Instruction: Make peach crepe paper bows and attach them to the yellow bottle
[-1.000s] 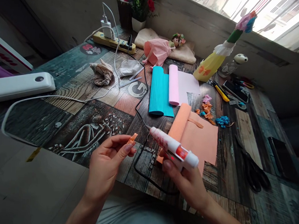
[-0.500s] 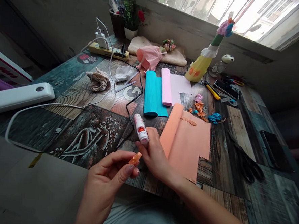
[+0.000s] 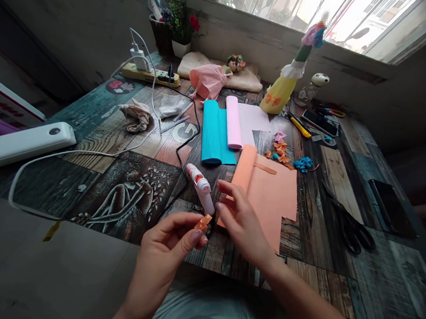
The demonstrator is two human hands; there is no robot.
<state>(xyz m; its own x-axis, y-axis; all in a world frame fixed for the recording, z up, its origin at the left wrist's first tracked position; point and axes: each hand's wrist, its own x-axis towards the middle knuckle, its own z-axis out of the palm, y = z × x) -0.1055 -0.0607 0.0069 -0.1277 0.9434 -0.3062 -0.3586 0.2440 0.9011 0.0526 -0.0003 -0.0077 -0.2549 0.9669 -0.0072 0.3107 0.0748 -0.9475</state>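
Observation:
My left hand (image 3: 167, 253) pinches a small folded piece of orange crepe paper (image 3: 204, 223) between thumb and fingertips, just above the table's near edge. My right hand (image 3: 243, 221) hovers beside it with fingers apart and holds nothing. A white glue gun (image 3: 200, 186) with a black cord stands on the table just left of my right fingers, apart from them. A sheet of orange crepe paper (image 3: 268, 192) lies behind my right hand.
Teal (image 3: 214, 135) and pink (image 3: 235, 122) paper rolls lie further back, with small paper flowers (image 3: 282, 151), a doll (image 3: 207, 79), a yellow decorated bottle (image 3: 280, 91), a power strip (image 3: 149, 73). Black scissors (image 3: 349, 221) and a dark phone (image 3: 388, 206) lie right; a white device (image 3: 26, 141) lies left.
My right hand set the glue gun down on the table, let go of it and moved back toward the orange piece. The left hand kept its pinch.

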